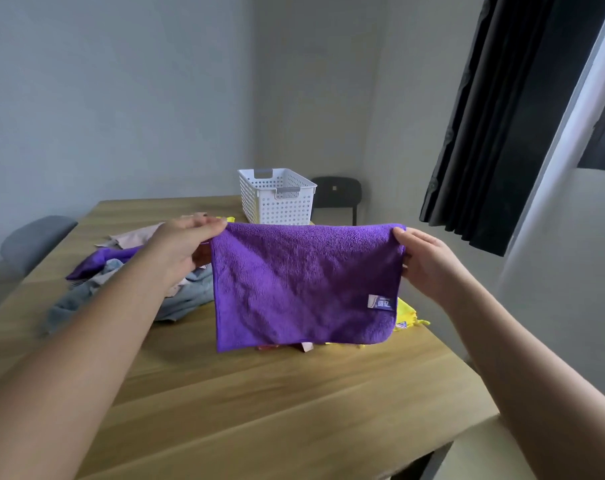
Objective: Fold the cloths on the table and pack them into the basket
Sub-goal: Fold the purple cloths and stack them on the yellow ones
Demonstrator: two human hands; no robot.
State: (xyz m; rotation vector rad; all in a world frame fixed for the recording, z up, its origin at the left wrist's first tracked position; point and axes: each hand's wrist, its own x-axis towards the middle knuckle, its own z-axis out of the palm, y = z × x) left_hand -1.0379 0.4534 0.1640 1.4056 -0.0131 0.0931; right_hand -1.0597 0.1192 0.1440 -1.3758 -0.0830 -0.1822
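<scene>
the left hand (181, 245) and right hand (429, 263) each pinch a top corner of the purple cloth (304, 285). it hangs spread above the table (259, 393), in front of the white basket (276, 197).

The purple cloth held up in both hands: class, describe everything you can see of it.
The purple microfibre-looking cloth hangs flat, a rectangle wider than tall with rounded lower corners, above the light wooden table. The left hand pinches its top left corner, the right hand its top right. A small white-and-blue label sits near its lower right edge.
</scene>
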